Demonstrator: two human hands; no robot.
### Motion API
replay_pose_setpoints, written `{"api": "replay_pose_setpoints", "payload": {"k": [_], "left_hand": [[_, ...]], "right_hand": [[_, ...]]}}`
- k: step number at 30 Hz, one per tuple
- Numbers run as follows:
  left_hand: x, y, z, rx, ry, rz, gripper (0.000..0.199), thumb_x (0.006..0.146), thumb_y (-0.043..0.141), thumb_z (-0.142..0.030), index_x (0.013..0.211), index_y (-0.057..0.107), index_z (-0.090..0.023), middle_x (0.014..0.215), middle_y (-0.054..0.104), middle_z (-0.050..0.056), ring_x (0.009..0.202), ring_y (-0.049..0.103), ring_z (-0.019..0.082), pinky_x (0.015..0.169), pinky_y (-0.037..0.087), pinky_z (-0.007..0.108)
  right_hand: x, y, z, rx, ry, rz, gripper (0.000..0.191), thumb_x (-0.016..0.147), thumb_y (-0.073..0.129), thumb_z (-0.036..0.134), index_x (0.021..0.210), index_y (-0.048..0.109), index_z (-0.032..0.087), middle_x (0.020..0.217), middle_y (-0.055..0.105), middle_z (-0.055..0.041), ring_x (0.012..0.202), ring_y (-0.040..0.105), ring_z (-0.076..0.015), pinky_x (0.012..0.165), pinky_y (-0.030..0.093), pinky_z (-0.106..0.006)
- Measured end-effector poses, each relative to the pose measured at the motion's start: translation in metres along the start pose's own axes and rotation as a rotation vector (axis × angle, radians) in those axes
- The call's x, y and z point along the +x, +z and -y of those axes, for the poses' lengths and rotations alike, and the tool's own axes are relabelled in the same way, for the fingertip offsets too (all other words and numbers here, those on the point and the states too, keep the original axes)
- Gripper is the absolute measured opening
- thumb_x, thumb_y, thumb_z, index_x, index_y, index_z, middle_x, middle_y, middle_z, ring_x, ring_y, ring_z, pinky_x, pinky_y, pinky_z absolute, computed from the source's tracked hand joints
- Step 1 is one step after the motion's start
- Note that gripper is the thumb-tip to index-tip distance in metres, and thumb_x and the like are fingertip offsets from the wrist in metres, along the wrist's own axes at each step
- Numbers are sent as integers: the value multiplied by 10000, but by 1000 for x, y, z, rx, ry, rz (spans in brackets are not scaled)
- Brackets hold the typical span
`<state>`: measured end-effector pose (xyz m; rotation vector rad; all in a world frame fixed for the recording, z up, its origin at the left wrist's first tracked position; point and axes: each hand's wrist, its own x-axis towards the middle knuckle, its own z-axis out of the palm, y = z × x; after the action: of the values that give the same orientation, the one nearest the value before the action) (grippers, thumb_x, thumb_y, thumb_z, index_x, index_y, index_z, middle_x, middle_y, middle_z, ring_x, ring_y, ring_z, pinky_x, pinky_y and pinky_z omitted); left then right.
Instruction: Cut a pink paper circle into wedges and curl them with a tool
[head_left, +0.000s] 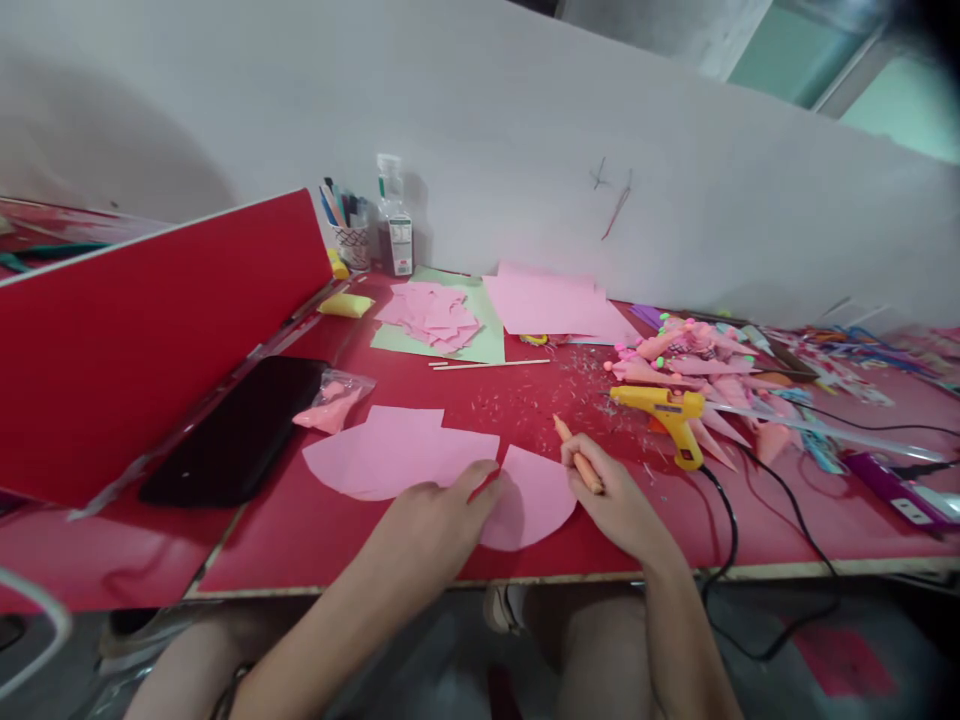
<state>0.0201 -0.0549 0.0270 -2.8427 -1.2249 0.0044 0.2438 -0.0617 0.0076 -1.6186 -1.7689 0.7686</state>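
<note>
My left hand [442,520] is closed at the straight left edge of a rounded pink paper piece [536,500], thumb and fingers at the paper. Part of that piece is hidden under the fingers. In my right hand [611,500] is an orange pen-shaped tool [586,470], its pointed tip aimed away from me toward the upper left; its exact kind is unclear. The right hand is beside the right edge of the pink piece. A larger pink sheet [397,455] with a curved lower edge lies left of it, close to my left fingers.
A yellow glue gun [667,410] with a black cord lies right, before a heap of pink paper cones [697,355]. Left are a black phone [232,430] and a red board [165,340]. Behind are pink scraps [431,315], a bottle [396,230] and a pen cup [351,245].
</note>
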Motion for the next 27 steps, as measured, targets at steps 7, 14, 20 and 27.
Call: {"api": "replay_pose_setpoints", "payload": {"k": [7, 14, 20, 27], "left_hand": [[2, 14, -31, 191, 132, 0, 409, 819, 392, -147, 1222, 454, -168, 1323, 413, 146, 489, 559, 95, 485, 465, 287], [4, 22, -55, 174, 59, -15, 411, 872, 331, -251, 1250, 429, -123, 1302, 415, 212, 483, 578, 118, 503, 470, 301], [7, 29, -61, 77, 61, -109, 382, 884, 302, -307, 1193, 487, -179, 1238, 502, 139, 616, 607, 144, 562, 479, 311], [8, 27, -57, 25, 27, -146, 369, 868, 337, -326, 1164, 507, -184, 1198, 540, 85, 599, 597, 136, 565, 483, 318]], "right_hand": [[4, 5, 0, 10, -87, -115, 136, 825, 413, 225, 914, 514, 209, 740, 529, 14, 661, 505, -127, 606, 380, -221], [6, 8, 10, 176, -148, -563, 224, 827, 467, 323, 952, 592, 187, 845, 612, -51, 728, 571, -157, 701, 449, -290], [3, 31, 23, 472, 39, -335, 207, 784, 533, 359, 698, 564, 174, 473, 490, 50, 422, 464, -84, 414, 372, -178], [11, 37, 18, 557, 84, -357, 255, 805, 509, 390, 716, 575, 159, 534, 561, 20, 449, 485, -74, 419, 370, -164]]}}
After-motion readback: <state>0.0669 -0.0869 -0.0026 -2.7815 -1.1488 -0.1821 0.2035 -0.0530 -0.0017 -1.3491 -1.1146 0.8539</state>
